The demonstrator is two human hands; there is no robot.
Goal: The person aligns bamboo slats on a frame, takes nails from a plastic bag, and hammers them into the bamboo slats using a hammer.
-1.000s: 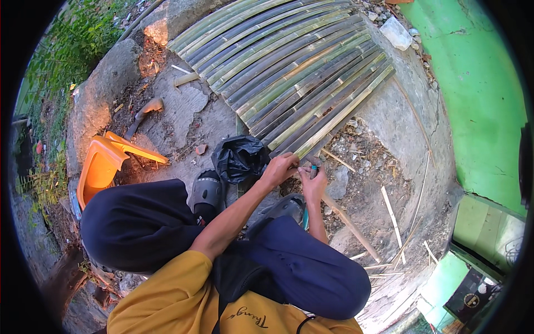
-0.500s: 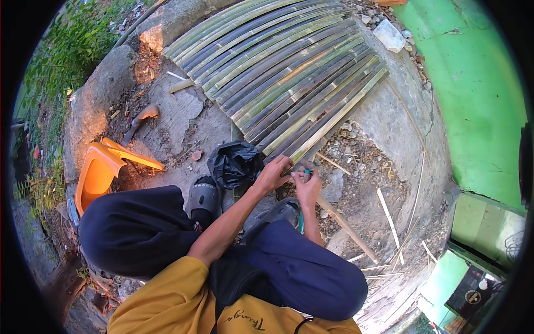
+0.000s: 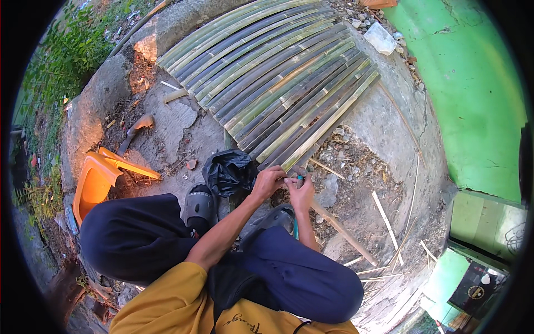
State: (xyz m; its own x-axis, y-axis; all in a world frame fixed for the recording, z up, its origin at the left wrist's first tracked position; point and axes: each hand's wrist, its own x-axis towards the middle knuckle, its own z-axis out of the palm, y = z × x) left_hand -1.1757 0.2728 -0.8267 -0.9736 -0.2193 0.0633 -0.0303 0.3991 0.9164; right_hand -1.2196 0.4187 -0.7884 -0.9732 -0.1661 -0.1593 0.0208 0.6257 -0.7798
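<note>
Rough concrete ground carries our work, and just beyond our grip the mat of split bamboo strips (image 3: 278, 78) lies already side by side, so we judge most of it laid. Our left hand (image 3: 268, 182) and right hand (image 3: 302, 193) meet at its near edge, both pinching a small teal tool (image 3: 300, 178); this last strip seems unfinished.

Both hands shifted slightly toward the mat edge: left hand (image 3: 268, 181) and right hand (image 3: 301, 193) now pinch a small teal object (image 3: 300, 178) closer together.
</note>
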